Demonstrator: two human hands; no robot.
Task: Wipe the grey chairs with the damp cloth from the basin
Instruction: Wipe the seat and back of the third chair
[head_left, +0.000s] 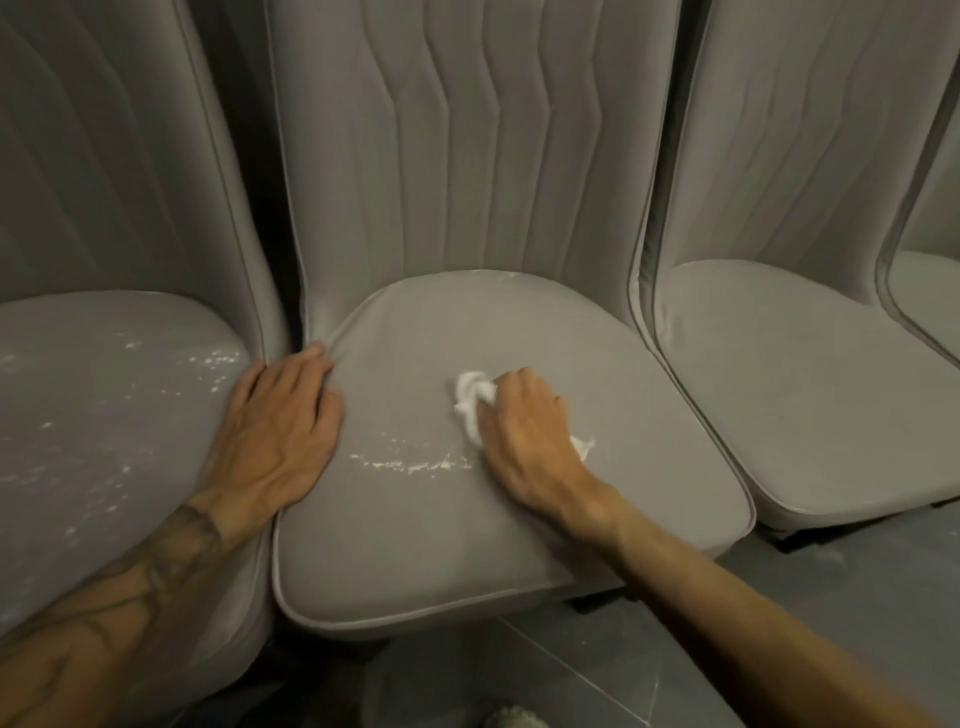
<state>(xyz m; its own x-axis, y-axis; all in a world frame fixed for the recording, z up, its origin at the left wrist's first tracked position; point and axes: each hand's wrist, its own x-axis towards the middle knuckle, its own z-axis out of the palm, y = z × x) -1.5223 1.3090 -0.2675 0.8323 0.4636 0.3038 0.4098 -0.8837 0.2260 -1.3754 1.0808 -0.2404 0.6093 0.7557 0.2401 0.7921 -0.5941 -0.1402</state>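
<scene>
The right hand (524, 436) closed on a bunched white cloth (470, 400) at the middle chair's seat (415, 519) centre; the left hand (283, 426) lay spread flat on its left edge. Overlapping strokes toward what looked like wet streaks (410, 464) nearer the front would suit.

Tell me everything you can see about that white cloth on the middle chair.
The white cloth is small, crumpled and bunched, soft-looking like thin fabric or tissue. It lies on the seat of the middle grey chair, pressed down under the right hand, which covers most of it. One wad pokes out past the fingertips; a small tail shows by the wrist side. A streak of pale wet specks lies on the seat just left of it.
</scene>
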